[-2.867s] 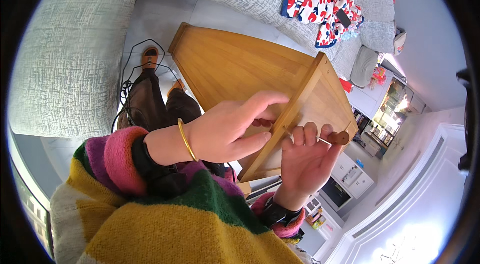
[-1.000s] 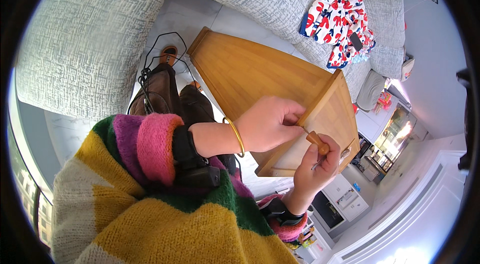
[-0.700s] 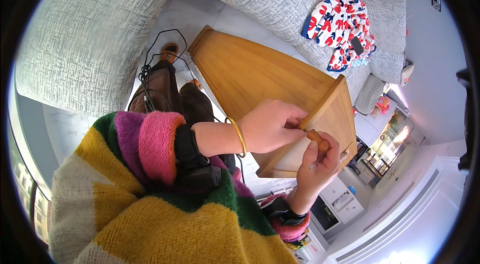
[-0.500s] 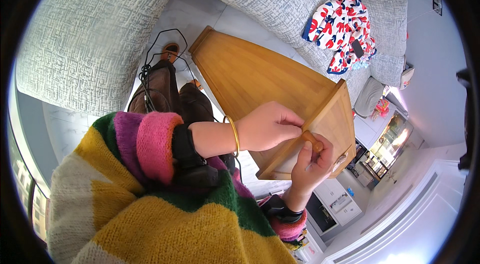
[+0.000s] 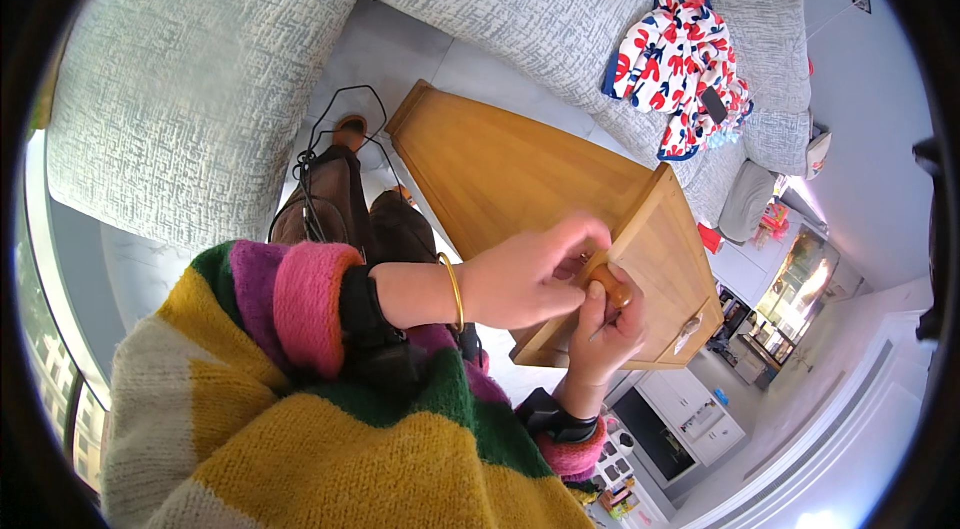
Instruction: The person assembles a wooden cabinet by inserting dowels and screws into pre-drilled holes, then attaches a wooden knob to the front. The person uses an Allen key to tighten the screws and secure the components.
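A glossy orange-brown wooden knob [image 5: 610,286] is gripped by my right hand [image 5: 607,331], whose thumb and fingers wrap round it. It sits close against the raised edge of a light-brown wooden piece of furniture [image 5: 520,164]; I cannot tell whether it is fixed there. My left hand [image 5: 515,274], with a gold bangle at the wrist, reaches over the same edge. Its thumb and fingers are bent but apart beside the knob, slightly smeared by motion. Nothing held shows clearly between them. A small metal fitting [image 5: 688,330] is on the furniture's end panel.
Grey sofa sections [image 5: 510,4] run along the left and far side, with a patterned red, white and blue garment [image 5: 670,54] and a dark phone [image 5: 713,105] on them. A black cable [image 5: 310,174] loops by my legs. A white cabinet [image 5: 685,409] stands at the right.
My left thumb and fingers have parted from a pinch at the wooden edge. My right hand and the knob have shifted slightly left in the picture. The whole view has tilted a little.
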Demonstrator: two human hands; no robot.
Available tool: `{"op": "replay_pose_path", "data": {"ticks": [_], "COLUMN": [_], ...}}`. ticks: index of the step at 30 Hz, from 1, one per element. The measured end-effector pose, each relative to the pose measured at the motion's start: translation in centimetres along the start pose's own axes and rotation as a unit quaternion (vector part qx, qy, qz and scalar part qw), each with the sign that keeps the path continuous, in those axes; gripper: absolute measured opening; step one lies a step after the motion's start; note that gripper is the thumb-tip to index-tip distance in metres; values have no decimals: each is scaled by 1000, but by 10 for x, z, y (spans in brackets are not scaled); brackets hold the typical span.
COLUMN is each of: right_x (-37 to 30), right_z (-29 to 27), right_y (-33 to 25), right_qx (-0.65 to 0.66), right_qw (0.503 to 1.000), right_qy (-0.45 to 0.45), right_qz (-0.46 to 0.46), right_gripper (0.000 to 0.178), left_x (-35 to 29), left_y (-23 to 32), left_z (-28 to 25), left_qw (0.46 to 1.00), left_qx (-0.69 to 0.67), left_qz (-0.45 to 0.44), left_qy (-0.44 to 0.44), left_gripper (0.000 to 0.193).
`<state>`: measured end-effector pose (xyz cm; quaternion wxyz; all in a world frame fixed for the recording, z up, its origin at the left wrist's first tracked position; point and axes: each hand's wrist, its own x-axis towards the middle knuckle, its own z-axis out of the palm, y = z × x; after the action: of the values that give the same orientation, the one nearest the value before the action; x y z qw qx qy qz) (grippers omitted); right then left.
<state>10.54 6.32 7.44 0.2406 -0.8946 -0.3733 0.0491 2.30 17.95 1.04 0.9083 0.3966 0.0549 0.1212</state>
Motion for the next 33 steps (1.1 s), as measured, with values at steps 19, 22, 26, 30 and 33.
{"op": "replay_pose_path", "data": {"ticks": [19, 22, 26, 30, 33], "right_x": [3, -1, -18, -31, -28], "right_z": [19, 16, 2, 0, 16], "right_y": [8, 4, -8, -35, -49], "right_qx": [33, 47, 116, 189, 183], "right_qw": [994, 997, 983, 954, 947], "right_qy": [90, 60, 77, 143, 217], "right_qz": [-44, 12, 120, 184, 148], "right_gripper": [16, 17, 28, 40, 39], "left_x": [37, 40, 47, 53, 55], "left_y": [41, 41, 44, 44, 41], "left_z": [-7, -11, -19, -25, -30], "left_qw": [886, 879, 869, 864, 879], "left_qx": [432, 442, 447, 435, 384], "left_qz": [20, 28, -34, -53, -23], "left_qy": [-165, -178, -211, -249, -282], "left_gripper": [23, 23, 23, 26, 27]}}
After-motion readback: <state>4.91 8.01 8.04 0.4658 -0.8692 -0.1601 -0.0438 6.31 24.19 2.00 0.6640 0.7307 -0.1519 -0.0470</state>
